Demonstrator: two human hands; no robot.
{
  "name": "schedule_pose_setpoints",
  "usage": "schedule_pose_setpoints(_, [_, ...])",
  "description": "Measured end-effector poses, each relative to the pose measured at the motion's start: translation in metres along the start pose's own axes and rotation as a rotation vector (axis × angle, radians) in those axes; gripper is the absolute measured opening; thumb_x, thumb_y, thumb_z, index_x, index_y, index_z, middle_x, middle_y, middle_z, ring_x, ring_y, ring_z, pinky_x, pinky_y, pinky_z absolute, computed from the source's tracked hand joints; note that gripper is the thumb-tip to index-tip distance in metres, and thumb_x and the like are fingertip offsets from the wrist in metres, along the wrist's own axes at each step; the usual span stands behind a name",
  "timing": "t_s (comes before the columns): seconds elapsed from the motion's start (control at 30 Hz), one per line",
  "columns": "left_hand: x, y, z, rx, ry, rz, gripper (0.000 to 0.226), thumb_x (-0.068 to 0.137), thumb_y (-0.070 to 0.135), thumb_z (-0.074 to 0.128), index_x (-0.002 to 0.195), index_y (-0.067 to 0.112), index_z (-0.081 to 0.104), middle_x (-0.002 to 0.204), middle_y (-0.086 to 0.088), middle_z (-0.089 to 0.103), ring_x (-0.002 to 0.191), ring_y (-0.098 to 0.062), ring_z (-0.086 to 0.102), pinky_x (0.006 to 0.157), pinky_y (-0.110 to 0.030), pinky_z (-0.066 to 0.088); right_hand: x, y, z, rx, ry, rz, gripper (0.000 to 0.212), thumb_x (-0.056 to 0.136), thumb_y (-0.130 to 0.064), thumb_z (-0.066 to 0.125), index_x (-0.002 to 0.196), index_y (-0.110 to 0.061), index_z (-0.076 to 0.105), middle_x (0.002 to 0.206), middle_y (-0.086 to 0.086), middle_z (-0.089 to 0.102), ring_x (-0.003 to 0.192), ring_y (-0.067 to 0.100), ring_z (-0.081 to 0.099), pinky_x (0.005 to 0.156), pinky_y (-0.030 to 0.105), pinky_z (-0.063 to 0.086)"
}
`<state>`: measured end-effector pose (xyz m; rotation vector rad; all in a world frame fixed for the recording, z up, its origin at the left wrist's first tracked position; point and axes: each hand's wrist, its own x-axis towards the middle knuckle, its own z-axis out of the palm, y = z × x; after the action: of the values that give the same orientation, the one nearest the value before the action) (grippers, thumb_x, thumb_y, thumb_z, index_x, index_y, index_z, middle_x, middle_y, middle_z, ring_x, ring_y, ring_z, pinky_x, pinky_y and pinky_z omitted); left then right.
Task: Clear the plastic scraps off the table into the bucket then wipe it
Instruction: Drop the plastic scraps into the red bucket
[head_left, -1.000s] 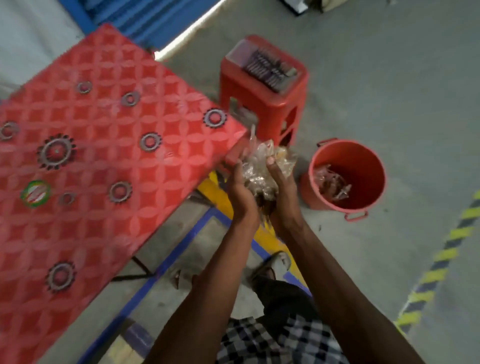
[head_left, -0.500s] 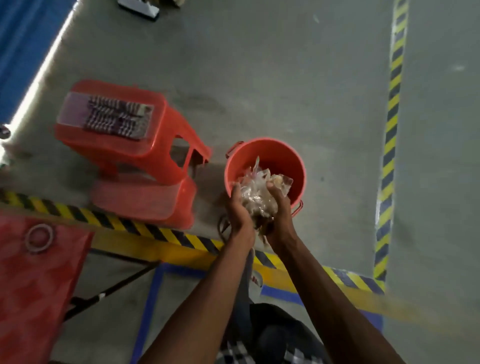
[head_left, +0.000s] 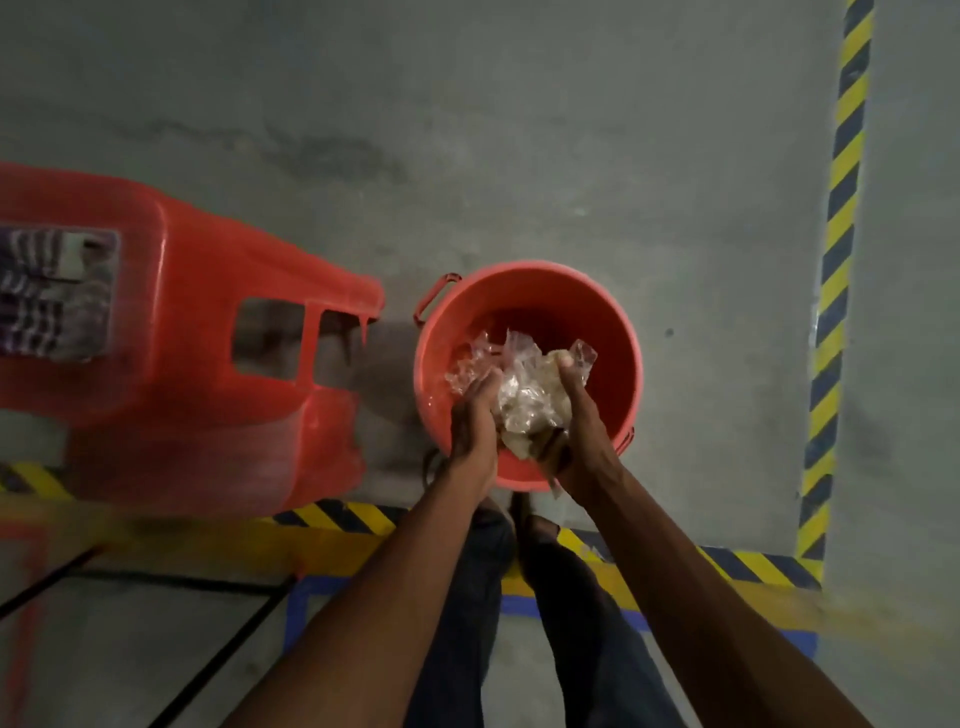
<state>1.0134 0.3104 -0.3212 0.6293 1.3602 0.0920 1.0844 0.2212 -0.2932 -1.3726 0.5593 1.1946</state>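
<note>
1. My two hands now sit directly over the red bucket (head_left: 613, 332), closer above its mouth than half a second ago, when the clump only reached its near rim; the view has swung down and the red table has left the picture.
2. My left hand (head_left: 470, 421) and right hand (head_left: 576, 415) press a clump of plastic scraps (head_left: 530, 395) between them, fingers curled round it from both sides.
3. The bucket stands on the grey floor (head_left: 519, 130), and loose clear scraps already lie inside it by its left wall, just beyond my left fingers.
4. One red plastic stool (head_left: 171, 332) stands just left of the bucket, carrying one blurred grey item (head_left: 47, 296) on its seat.
5. Count: one bucket, one stool, two hands, one held clump; the scraps themselves are too crumpled to number.
6. Yellow-and-black hazard tape (head_left: 836, 249) borders the floor.
</note>
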Motion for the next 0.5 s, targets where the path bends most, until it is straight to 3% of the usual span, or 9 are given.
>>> schedule_pose_setpoints(0.03, [0.01, -0.004, -0.001, 0.008, 0.002, -0.018, 0.053, 0.085, 0.05, 0.069, 0.12, 0.011, 0.073, 0.106, 0.002, 0.073, 0.106, -0.032, 0.069, 0.094, -0.043, 0.055, 0.011, 0.003, -0.005, 0.009, 0.012, 0.005, 0.079, 0.072, -0.074, 0.072, 0.122, -0.014, 0.072, 0.118, 0.025, 0.07, 0.105, 0.044, 0.069, 0.093, 0.057, 0.056])
schedule_pose_setpoints(0.1, [0.023, -0.008, -0.001, -0.007, -0.017, -0.048, 0.037, 0.094, 0.046, 0.062, 0.111, 0.016, 0.074, 0.108, -0.001, 0.074, 0.101, -0.03, 0.071, 0.091, -0.041, 0.056, 0.03, 0.004, -0.013, 0.024, 0.057, 0.05, 0.077, 0.078, -0.07, 0.068, 0.131, -0.014, 0.065, 0.114, 0.016, 0.073, 0.09, 0.026, 0.075, 0.071, 0.042, 0.063])
schedule_pose_setpoints(0.13, [0.027, -0.01, 0.0, -0.019, -0.036, -0.075, 0.03, 0.099, 0.041, 0.057, 0.113, 0.02, 0.073, 0.112, -0.001, 0.074, 0.1, -0.023, 0.07, 0.09, -0.037, 0.054, 0.039, 0.006, -0.019, 0.022, 0.095, 0.077, 0.073, 0.079, -0.068, 0.068, 0.131, -0.017, 0.064, 0.114, 0.013, 0.072, 0.091, 0.021, 0.074, 0.068, 0.037, 0.062])
schedule_pose_setpoints(0.23, [0.036, -0.021, -0.009, 0.015, -0.069, -0.124, 0.045, 0.106, 0.034, 0.046, 0.148, 0.019, 0.051, 0.148, -0.008, 0.055, 0.136, -0.024, 0.052, 0.114, -0.042, 0.04, 0.054, 0.013, -0.035, 0.046, 0.17, 0.127, 0.057, 0.089, -0.054, 0.066, 0.132, -0.018, 0.059, 0.121, 0.012, 0.064, 0.115, 0.026, 0.062, 0.102, 0.045, 0.053])
schedule_pose_setpoints(0.27, [0.038, -0.024, -0.011, 0.041, -0.077, -0.13, 0.049, 0.107, 0.033, 0.045, 0.153, 0.019, 0.044, 0.155, -0.009, 0.049, 0.145, -0.027, 0.044, 0.119, -0.045, 0.035, 0.058, 0.017, -0.04, 0.046, 0.178, 0.143, 0.061, 0.089, -0.052, 0.065, 0.136, -0.014, 0.056, 0.127, 0.014, 0.061, 0.117, 0.03, 0.061, 0.105, 0.044, 0.051])
schedule_pose_setpoints(0.33, [0.036, -0.028, -0.013, 0.063, -0.083, -0.153, 0.05, 0.107, 0.032, 0.044, 0.155, 0.018, 0.043, 0.157, -0.011, 0.047, 0.148, -0.03, 0.04, 0.122, -0.049, 0.033, 0.057, 0.021, -0.043, 0.049, 0.177, 0.189, 0.067, 0.09, -0.053, 0.064, 0.138, -0.007, 0.052, 0.132, 0.018, 0.06, 0.116, 0.033, 0.061, 0.1, 0.041, 0.052])
schedule_pose_setpoints(0.43, [0.028, -0.032, -0.015, 0.107, -0.09, -0.136, 0.048, 0.106, 0.032, 0.046, 0.152, 0.017, 0.047, 0.155, -0.012, 0.05, 0.145, -0.031, 0.044, 0.118, -0.049, 0.037, 0.054, 0.024, -0.047, 0.029, 0.147, 0.242, 0.056, 0.098, -0.049, 0.054, 0.136, -0.009, 0.051, 0.124, 0.016, 0.064, 0.112, 0.027, 0.061, 0.082, 0.033, 0.052])
schedule_pose_setpoints(0.5, [0.02, -0.033, -0.019, 0.128, -0.1, -0.126, 0.049, 0.106, 0.034, 0.047, 0.151, 0.016, 0.049, 0.152, -0.012, 0.053, 0.142, -0.031, 0.048, 0.114, -0.047, 0.04, 0.051, 0.023, -0.045, 0.023, 0.137, 0.258, 0.05, 0.101, -0.046, 0.05, 0.133, -0.008, 0.053, 0.126, 0.016, 0.064, 0.113, 0.027, 0.061, 0.079, 0.033, 0.053])
